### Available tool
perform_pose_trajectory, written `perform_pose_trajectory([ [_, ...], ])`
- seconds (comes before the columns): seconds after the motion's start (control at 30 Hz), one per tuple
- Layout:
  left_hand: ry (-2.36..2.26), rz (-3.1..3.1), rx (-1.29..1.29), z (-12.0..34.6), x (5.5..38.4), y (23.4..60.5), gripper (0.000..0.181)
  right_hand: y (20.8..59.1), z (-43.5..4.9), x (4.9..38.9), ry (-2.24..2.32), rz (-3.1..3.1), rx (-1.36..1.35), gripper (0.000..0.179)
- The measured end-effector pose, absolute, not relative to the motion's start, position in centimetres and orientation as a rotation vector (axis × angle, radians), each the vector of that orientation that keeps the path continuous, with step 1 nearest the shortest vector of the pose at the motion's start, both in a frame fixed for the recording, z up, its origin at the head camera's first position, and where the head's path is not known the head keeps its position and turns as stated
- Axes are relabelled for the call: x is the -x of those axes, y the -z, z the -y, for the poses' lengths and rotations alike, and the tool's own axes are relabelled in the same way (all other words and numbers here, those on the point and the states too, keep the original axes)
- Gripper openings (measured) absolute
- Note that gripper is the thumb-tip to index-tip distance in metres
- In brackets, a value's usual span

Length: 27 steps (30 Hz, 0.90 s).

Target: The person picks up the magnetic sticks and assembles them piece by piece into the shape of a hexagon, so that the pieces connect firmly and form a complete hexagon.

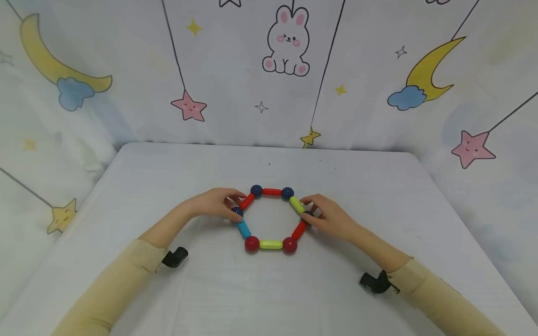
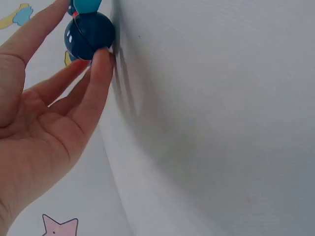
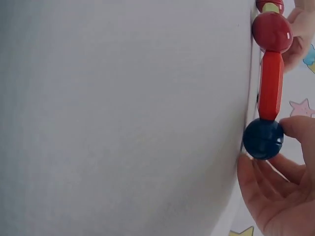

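A six-sided ring of magnetic rods and balls lies on the white-covered table. Its far side is a red rod [image 1: 272, 192] between two blue balls; the near side is a yellow-green rod [image 1: 271, 244] between two red balls. My left hand [image 1: 215, 203] pinches the blue ball [image 2: 89, 35] at the left corner, where a red rod and a light-blue rod [image 1: 244, 230] meet. At the opposite corner, my right hand [image 1: 333, 217] holds another blue ball [image 3: 263, 138] between thumb and fingers. A yellow-green rod [image 1: 296, 204] and a red rod [image 3: 270, 85] join there.
White cloth covers the table [image 1: 269, 294], whose far edge meets a backdrop printed with moons, stars and a rabbit [image 1: 287, 42]. A black camera mount sits at each sleeve cuff, one at the left [image 1: 175, 257], one at the right [image 1: 375, 283].
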<state>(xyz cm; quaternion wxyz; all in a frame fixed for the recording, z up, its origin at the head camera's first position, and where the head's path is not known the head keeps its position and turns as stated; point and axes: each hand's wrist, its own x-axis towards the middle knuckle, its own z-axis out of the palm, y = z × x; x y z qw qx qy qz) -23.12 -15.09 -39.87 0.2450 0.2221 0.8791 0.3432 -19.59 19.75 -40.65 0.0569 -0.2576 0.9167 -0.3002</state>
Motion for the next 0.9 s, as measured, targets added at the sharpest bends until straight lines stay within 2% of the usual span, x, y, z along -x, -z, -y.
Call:
perform_pose_trajectory([
  [0.47, -1.044, -2.441, -0.627, 14.3, 22.6, 40.5, 0.065, 40.7, -20.6, 21.1, 0.948, -2.740, 0.694, 0.040],
  [0.9, -1.055, -2.468, -0.620, 13.1, 24.4, 40.9, 0.063, 41.2, -20.8, 22.6, 1.006, -2.762, 0.641, 0.041],
])
